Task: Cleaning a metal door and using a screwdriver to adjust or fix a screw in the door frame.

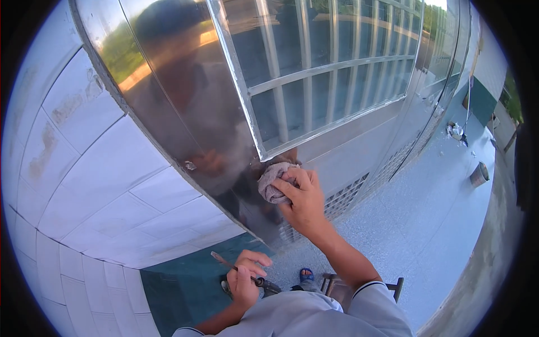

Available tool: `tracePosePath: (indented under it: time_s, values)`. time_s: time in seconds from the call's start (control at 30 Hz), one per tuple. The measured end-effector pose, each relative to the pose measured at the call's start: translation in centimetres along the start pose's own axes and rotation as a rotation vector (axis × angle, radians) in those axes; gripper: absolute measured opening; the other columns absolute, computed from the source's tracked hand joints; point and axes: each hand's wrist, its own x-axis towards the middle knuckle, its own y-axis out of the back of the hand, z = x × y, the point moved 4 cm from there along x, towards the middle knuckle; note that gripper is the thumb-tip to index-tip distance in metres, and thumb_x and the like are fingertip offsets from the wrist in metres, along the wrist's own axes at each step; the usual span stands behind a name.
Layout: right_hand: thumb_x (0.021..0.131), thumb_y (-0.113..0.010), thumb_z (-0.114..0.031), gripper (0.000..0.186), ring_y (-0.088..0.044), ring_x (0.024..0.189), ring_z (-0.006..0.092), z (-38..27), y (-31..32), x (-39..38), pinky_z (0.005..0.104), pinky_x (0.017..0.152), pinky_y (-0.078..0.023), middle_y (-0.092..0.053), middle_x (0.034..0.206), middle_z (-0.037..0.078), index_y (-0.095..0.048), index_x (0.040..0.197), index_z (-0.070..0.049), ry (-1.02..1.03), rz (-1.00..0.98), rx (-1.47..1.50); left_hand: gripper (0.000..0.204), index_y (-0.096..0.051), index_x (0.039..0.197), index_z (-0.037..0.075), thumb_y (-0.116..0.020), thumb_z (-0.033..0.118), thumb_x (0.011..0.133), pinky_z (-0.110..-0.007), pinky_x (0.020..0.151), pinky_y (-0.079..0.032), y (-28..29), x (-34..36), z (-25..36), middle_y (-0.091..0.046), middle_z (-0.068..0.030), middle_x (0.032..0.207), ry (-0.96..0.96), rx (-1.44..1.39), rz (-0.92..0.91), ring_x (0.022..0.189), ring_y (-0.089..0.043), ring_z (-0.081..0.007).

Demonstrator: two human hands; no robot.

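My right hand (304,197) presses a bunched grey-purple cloth (272,190) against the shiny metal door (185,106), just below the lower corner of its barred window (337,73). Its fingers are wrapped round the cloth. Lower down and to the left, my left hand (245,281) holds a slim scraper-like tool (223,259) in front of my body. The tool has a narrow, flat, brownish tip and a dark handle. Its exact kind is hard to make out. A small pale spot (190,165) marks the door near its left edge.
White wall tiles (123,180) border the door on the left, with green flooring (185,281) below. A stool (340,289) stands close by my right side. On the pale speckled floor (393,224) sit a bucket (479,175) and, farther off, a mop-like thing (456,132).
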Motion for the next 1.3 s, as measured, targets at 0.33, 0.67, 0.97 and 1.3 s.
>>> tracePosePath:
  time_s: [0.33,0.67,0.97,1.3]
  values:
    - [0.089,-0.059,-0.02,0.046,-0.051,0.106,0.0119,-4.3,-4.4,-18.5,0.0271,0.089,-0.042,-0.052,0.12,0.009,-0.045,0.127,0.001,-1.199,-0.5,1.568,0.056,-0.067,0.095,-0.001,-0.03,0.041,0.1,-0.039,0.096,-0.037,0.5,-1.1,-3.1,-0.051,-0.0162,0.119,0.009,0.399,-0.052,0.108,-0.051,-0.0265]
    - [0.073,-0.073,-0.021,0.043,-0.05,0.097,0.0322,-7.6,2.1,-15.5,0.0406,0.084,-0.037,-0.052,0.105,0.014,-0.051,0.107,-0.004,-0.196,-0.308,0.194,0.052,-0.065,0.078,-0.001,-0.031,0.031,0.102,-0.029,0.08,-0.04,0.3,2.1,-1.7,-0.054,-0.0103,0.099,0.047,0.332,0.194,0.086,-0.052,-0.0178]
    - [0.088,-0.061,-0.023,0.036,-0.061,0.066,0.0402,-5.6,-0.2,-14.7,0.0426,0.055,-0.045,-0.059,0.074,0.02,-0.044,0.109,0.0,-0.521,-0.264,0.467,0.042,-0.051,0.081,0.003,-0.029,0.031,0.103,-0.024,0.058,-0.033,-4.6,8.1,-2.1,-0.048,-0.0032,0.072,0.106,0.104,-0.014,0.064,-0.039,-0.0081]
    - [0.099,-0.041,-0.032,0.032,-0.044,0.056,0.0085,-2.7,-1.4,-12.7,0.0241,0.052,-0.037,-0.046,0.062,0.0,-0.052,0.101,-0.002,-0.655,-0.285,0.928,0.042,-0.054,0.085,0.001,-0.03,0.03,0.103,-0.023,0.061,-0.036,-4.2,11.5,-2.7,-0.046,-0.0009,0.064,0.062,0.142,0.03,0.065,-0.045,-0.0089]
